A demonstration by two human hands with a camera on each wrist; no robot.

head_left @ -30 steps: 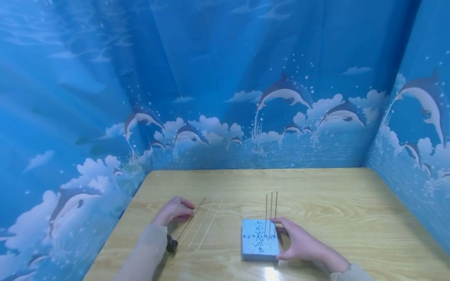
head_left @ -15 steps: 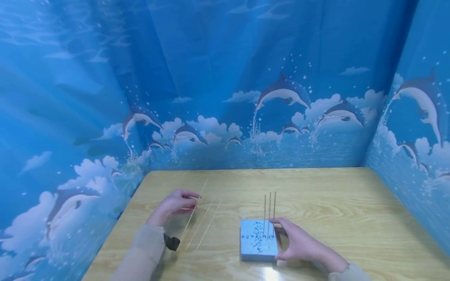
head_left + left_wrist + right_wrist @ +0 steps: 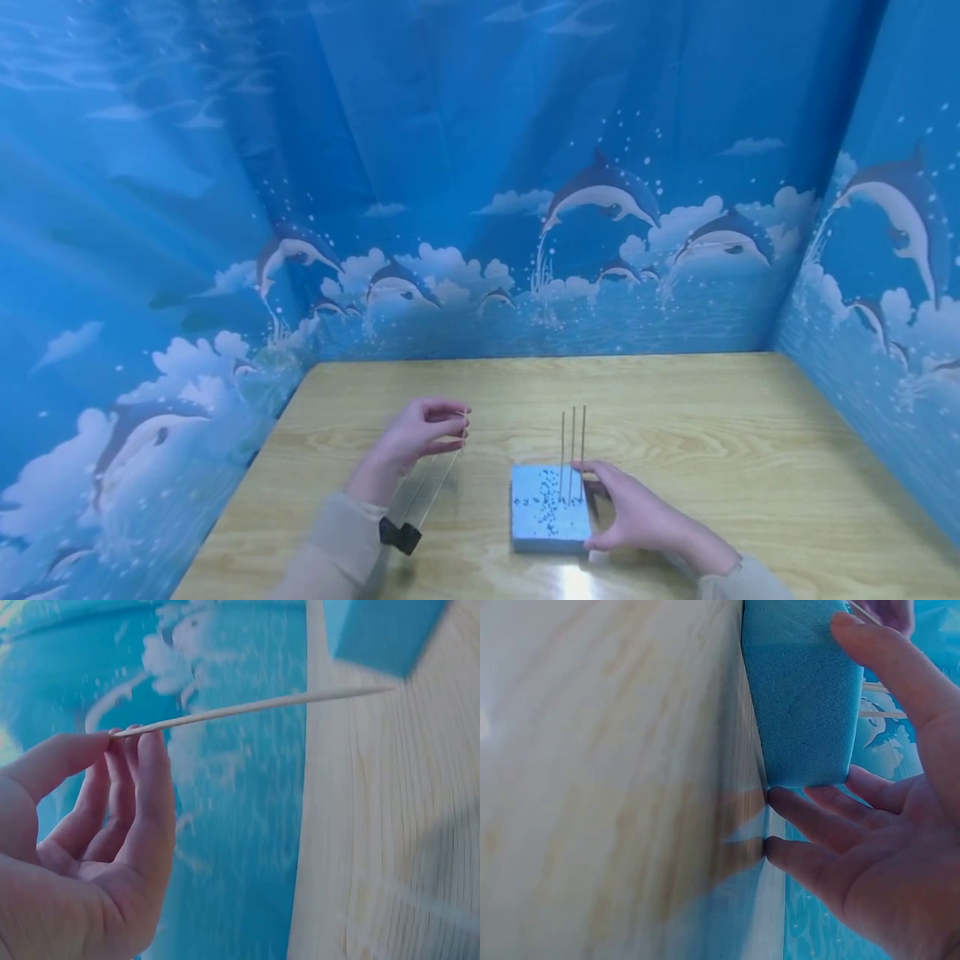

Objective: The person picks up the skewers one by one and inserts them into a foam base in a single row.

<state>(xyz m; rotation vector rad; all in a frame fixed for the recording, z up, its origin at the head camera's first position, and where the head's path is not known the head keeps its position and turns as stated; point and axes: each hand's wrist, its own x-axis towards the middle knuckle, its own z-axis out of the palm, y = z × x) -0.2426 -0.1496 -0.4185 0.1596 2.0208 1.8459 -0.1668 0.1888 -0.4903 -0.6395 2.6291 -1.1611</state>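
My left hand (image 3: 420, 435) is raised over the left-centre of the table. Between thumb and fingertips it pinches a thin wooden skewer (image 3: 262, 703), whose pointed end reaches toward the foam block in the left wrist view. The light blue foam block (image 3: 534, 527) lies flat on the table, its top peppered with dark holes. Several thin skewers (image 3: 573, 450) stand upright near its right side. My right hand (image 3: 641, 518) grips the block from the right, thumb at the near corner and fingers at the far side; the right wrist view shows fingertips against the foam (image 3: 802, 712).
Loose skewers (image 3: 441, 487) lie on the wood-grain table (image 3: 712, 433), partly behind the left wrist. A black wrist device (image 3: 401, 535) sits under the left sleeve cuff. Blue dolphin-print curtains (image 3: 465, 167) enclose the table at the back and both sides.
My left hand has picked up a skewer from the loose ones and carried it to the right, closer to the block. The right hand stays on the foam block.
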